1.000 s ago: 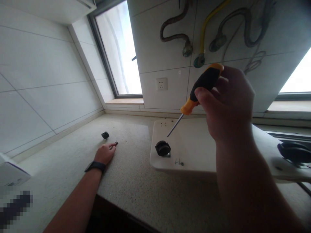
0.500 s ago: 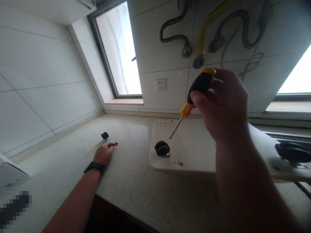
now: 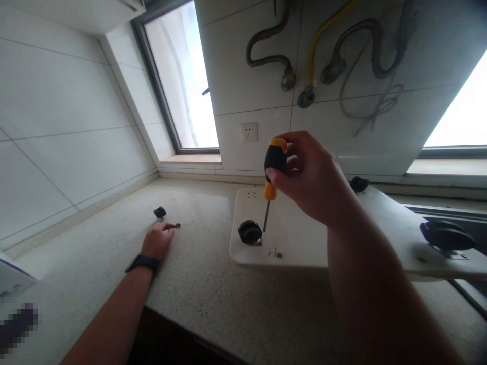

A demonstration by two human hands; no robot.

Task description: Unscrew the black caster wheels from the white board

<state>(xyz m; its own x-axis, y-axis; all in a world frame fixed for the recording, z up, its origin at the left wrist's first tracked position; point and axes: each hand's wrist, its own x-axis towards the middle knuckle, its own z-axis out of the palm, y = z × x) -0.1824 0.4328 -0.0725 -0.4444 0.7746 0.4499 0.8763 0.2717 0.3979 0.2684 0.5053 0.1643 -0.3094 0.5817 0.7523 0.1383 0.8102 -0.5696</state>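
Note:
My right hand (image 3: 308,175) is closed around the black and orange handle of a screwdriver (image 3: 275,161). Its metal shaft points down, the tip just right of a black caster wheel (image 3: 249,232) mounted on the white panel (image 3: 297,238). On the counter to the left rests my left hand (image 3: 158,239), wearing a dark watch. Its fingertips are pinched at a few small dark screws (image 3: 178,225); how many are between the fingers is unclear. Just beyond that hand lies a loose black caster (image 3: 160,212).
Two more black casters sit on the panel's right part, one at the back (image 3: 359,184) and one at the front (image 3: 447,235). A wall socket (image 3: 249,132) and hoses (image 3: 314,50) are behind. A white box (image 3: 15,276) stands at the left edge of the counter (image 3: 205,274).
My right hand has moved left and down with the screwdriver, which is now closer to upright beside the caster. My left hand stays at the screws. The view has shifted slightly.

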